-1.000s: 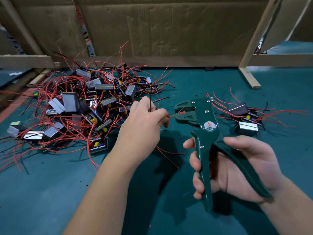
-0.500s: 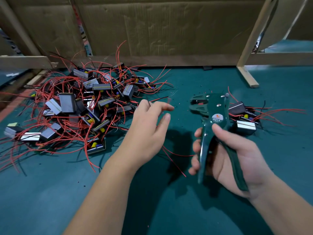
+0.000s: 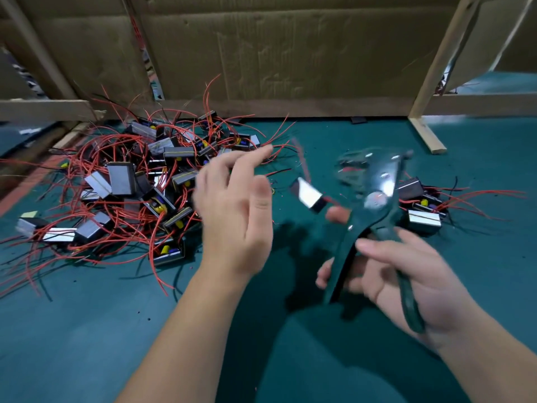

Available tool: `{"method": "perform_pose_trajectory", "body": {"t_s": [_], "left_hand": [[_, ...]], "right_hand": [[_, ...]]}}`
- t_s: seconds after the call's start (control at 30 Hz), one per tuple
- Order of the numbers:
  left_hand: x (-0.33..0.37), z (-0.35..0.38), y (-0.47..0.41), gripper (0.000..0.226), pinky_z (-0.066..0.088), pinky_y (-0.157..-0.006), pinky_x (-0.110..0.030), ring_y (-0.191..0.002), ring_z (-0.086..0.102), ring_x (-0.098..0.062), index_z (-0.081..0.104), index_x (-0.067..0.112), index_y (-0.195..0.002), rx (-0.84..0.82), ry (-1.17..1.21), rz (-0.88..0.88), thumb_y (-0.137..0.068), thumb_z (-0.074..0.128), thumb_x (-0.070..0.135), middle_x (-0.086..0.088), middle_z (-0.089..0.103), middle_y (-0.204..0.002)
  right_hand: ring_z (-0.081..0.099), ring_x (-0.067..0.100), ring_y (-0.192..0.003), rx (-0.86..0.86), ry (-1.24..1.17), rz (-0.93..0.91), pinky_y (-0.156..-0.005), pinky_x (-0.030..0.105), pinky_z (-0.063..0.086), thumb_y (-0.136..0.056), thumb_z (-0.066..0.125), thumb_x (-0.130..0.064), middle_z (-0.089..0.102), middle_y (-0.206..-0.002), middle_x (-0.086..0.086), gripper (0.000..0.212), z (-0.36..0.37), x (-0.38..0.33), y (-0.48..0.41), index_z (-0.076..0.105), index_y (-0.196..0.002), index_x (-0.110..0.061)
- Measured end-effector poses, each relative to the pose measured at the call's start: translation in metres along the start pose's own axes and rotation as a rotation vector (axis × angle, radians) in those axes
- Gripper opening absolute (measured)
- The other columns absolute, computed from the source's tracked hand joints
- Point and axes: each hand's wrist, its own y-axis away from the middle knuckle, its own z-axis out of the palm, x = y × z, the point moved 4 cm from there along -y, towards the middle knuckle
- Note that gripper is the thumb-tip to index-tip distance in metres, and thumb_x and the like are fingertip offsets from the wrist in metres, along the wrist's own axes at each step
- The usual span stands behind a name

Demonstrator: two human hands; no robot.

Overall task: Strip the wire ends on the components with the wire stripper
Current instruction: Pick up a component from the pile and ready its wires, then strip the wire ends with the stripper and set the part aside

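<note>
The left hand hangs spread and empty above the bench, with a blurred component just right of it, touching neither hand. The right hand grips the wire stripper by its handles. I'd tease 1 component free of the tangled left pile, then feed its wire end in squarely.

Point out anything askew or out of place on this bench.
One component shows tilted and blurred between the open left hand and the wire stripper, held by neither hand, apart from the component heap. Whether it is airborne, I cannot tell.
</note>
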Motion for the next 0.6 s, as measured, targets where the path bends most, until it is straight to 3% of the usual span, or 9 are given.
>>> {"method": "perform_pose_trajectory", "body": {"t_s": [0.03, 0.1, 0.2, 0.27, 0.37, 0.43, 0.5, 0.6], "left_hand": [[-0.003, -0.006, -0.001, 0.042, 0.026, -0.099, -0.032, -0.116, 0.044, -0.021, 0.066, 0.025, -0.115, 0.103, -0.208, 0.055, -0.096, 0.032, 0.041, -0.001, 0.055, -0.117], [-0.012, -0.016, -0.003, 0.03, 0.026, -0.099, -0.039, -0.119, 0.044, -0.027, 0.07, 0.023, -0.104, 0.228, -0.401, 0.002, -0.089, 0.043, 0.024, -0.003, 0.057, -0.118], [-0.029, -0.021, -0.007, 0.031, 0.016, -0.107, -0.042, -0.134, 0.031, -0.031, 0.069, 0.023, -0.103, 0.178, -0.551, -0.171, -0.086, 0.044, 0.016, -0.007, 0.05, -0.133], [-0.043, -0.024, -0.008, 0.027, 0.009, -0.111, -0.042, -0.141, 0.02, -0.029, 0.07, 0.024, -0.101, 0.114, -0.591, -0.288, -0.088, 0.048, 0.016, -0.009, 0.043, -0.142], [-0.055, -0.03, -0.01, 0.027, 0.012, -0.11, -0.042, -0.139, 0.024, -0.027, 0.067, 0.027, -0.104, 0.082, -0.618, -0.349, -0.091, 0.047, 0.015, -0.008, 0.047, -0.14], [-0.059, -0.033, -0.012, 0.027, 0.018, -0.104, -0.042, -0.128, 0.036, -0.027, 0.062, 0.028, -0.108, 0.076, -0.657, -0.358, -0.091, 0.047, 0.013, -0.005, 0.056, -0.128], [-0.06, -0.036, -0.014, 0.026, 0.023, -0.094, -0.044, -0.114, 0.043, -0.031, 0.056, 0.025, -0.109, 0.098, -0.697, -0.365, -0.086, 0.056, 0.015, -0.005, 0.059, -0.113], [-0.065, -0.039, -0.015, 0.038, 0.026, -0.091, -0.046, -0.109, 0.043, -0.034, 0.052, 0.02, -0.111, 0.103, -0.749, -0.442, -0.077, 0.069, 0.023, -0.01, 0.057, -0.11]], "right_hand": [[0.061, 0.041, -0.066, 0.054, 0.011, -0.067, -0.063, 0.056, 0.054, -0.064, 0.062, -0.003, 0.065, -0.103, 0.02, 0.055, -0.004, -0.007, -0.001, 0.053, -0.119, 0.004], [0.064, 0.044, -0.068, 0.171, 0.021, -0.141, -0.064, 0.055, 0.055, -0.068, 0.056, -0.006, 0.058, -0.092, 0.021, 0.043, -0.014, -0.018, -0.003, 0.049, -0.11, 0.003], [0.065, 0.053, -0.078, 0.377, 0.181, -0.191, -0.068, 0.06, 0.055, -0.081, 0.056, 0.002, 0.05, -0.072, 0.011, 0.02, -0.033, -0.024, -0.003, 0.043, -0.092, -0.007], [0.067, 0.049, -0.079, 0.453, 0.282, -0.224, -0.07, 0.059, 0.056, -0.088, 0.053, 0.004, 0.054, -0.061, -0.002, 0.018, -0.04, -0.023, -0.002, 0.045, -0.086, -0.012], [0.068, 0.044, -0.077, 0.451, 0.366, -0.271, -0.067, 0.055, 0.057, -0.088, 0.053, 0.004, 0.056, -0.064, -0.001, 0.017, -0.039, -0.022, -0.001, 0.048, -0.088, -0.012], [0.069, 0.042, -0.076, 0.425, 0.399, -0.284, -0.066, 0.056, 0.057, -0.088, 0.054, 0.004, 0.058, -0.066, 0.002, 0.016, -0.035, -0.021, 0.0, 0.049, -0.086, -0.012], [0.069, 0.043, -0.076, 0.392, 0.386, -0.265, -0.067, 0.059, 0.056, -0.087, 0.055, 0.003, 0.059, -0.068, 0.005, 0.016, -0.032, -0.017, 0.001, 0.05, -0.085, -0.012], [0.068, 0.045, -0.075, 0.358, 0.345, -0.208, -0.065, 0.061, 0.055, -0.087, 0.055, 0.003, 0.057, -0.067, 0.004, 0.014, -0.029, -0.012, 0.001, 0.051, -0.085, -0.01]]}}
